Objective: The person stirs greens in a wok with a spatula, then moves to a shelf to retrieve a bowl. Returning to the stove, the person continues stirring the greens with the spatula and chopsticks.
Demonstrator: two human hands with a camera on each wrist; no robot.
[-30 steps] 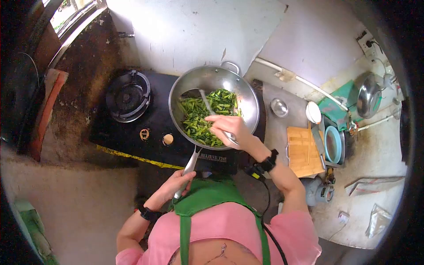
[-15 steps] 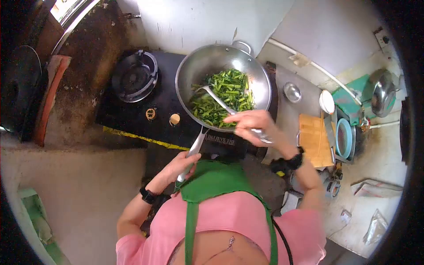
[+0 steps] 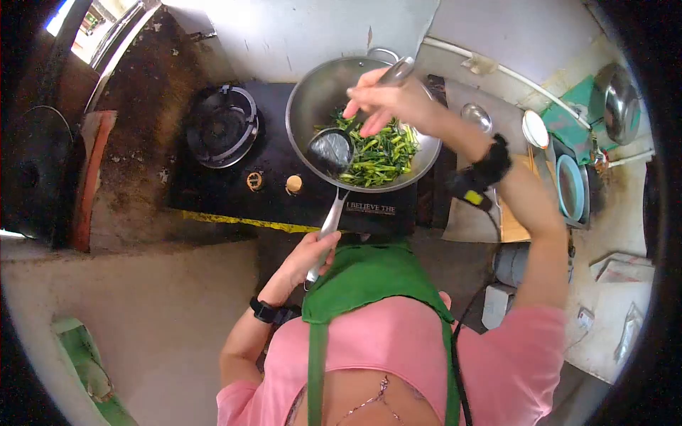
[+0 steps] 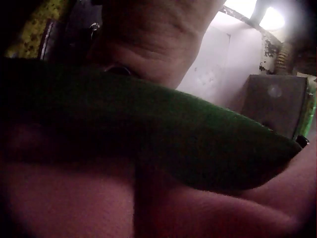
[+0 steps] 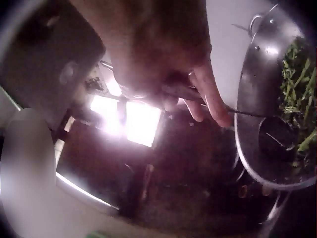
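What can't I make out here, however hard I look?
Head view: how the right hand grips the ladle, blurred; what lies under the wok, hidden by it; part of the cutting board, behind the right forearm.
Left wrist view: the left hand's grip on the wok handle, out of sight; the apron covers much.
Right wrist view: the wok's far side, cut off by the right edge.

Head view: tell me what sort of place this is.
A kitchen, probably a home one: a wok of chopped greens is on a black stove, with a wooden board off to the right.
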